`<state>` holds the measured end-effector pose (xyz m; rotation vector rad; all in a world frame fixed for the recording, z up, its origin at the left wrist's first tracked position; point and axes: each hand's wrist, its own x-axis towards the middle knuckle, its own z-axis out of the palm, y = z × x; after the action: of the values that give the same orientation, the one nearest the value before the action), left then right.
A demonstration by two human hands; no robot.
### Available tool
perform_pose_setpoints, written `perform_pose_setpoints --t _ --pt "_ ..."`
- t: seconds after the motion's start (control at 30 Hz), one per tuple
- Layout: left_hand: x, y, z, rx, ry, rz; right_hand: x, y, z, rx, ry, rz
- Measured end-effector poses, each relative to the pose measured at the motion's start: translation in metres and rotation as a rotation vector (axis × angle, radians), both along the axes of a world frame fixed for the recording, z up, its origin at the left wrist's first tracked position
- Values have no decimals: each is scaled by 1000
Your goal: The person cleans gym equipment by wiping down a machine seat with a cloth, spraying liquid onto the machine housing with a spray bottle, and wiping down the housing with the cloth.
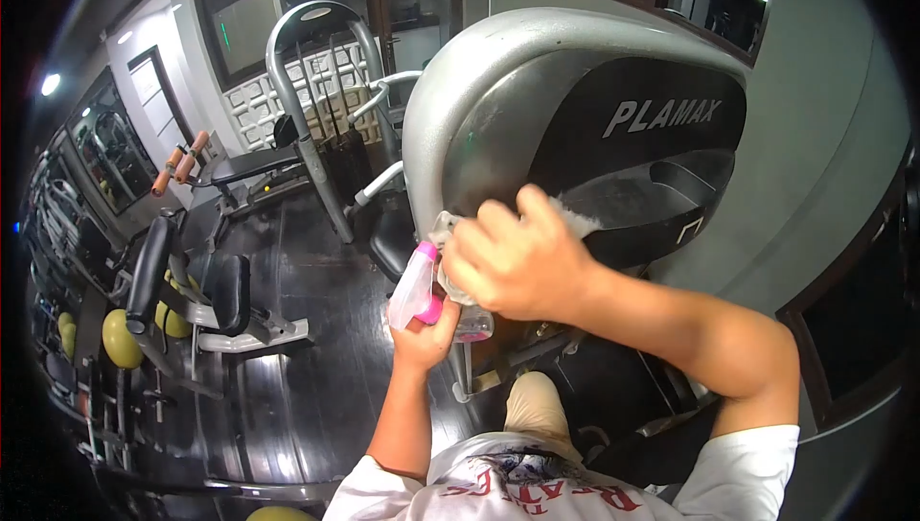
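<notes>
My left hand [427,334] is wrapped round a spray bottle [413,293] with a whitish head, pink parts and a clear body. Just above and to its right, my right hand [522,257] is closed on a whitish cloth [579,223], which sticks out on both sides of the fist. The fist overlaps the lower front of a grey and black gym machine [498,128] lettered PLAMAX. Part of the bottle's body is hidden behind my right hand and the cloth.
A cable machine with a grey arched frame [278,66] stands behind on the left. Nearer are a black padded bench [230,296] and a yellow-green ball [122,339] on the dark floor [326,329]. A grey wall [815,138] runs along the right.
</notes>
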<state>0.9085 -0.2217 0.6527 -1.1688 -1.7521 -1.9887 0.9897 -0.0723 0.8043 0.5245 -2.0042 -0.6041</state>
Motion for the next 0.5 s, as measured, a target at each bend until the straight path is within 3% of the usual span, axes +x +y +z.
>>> perform_pose_setpoints --t 0.03,0.13,0.2,0.3,0.4,0.5 --pt "3 0 6 -25 -16 -17 2 3 11 7 -3 5" --pt "3 11 -1 223 -239 -261 -4 19 72 -84 218 -84" --pt "1 12 -8 214 -203 -260 -12 28 86 -332 261 10" --pt "4 14 -6 257 -251 -265 -5 7 50 -193 136 -36" --pt "0 4 1 35 66 5 -1 -5 -12 20 -86 4" --pt "-1 1 -3 23 21 -24 1 1 -13 23 -110 103"
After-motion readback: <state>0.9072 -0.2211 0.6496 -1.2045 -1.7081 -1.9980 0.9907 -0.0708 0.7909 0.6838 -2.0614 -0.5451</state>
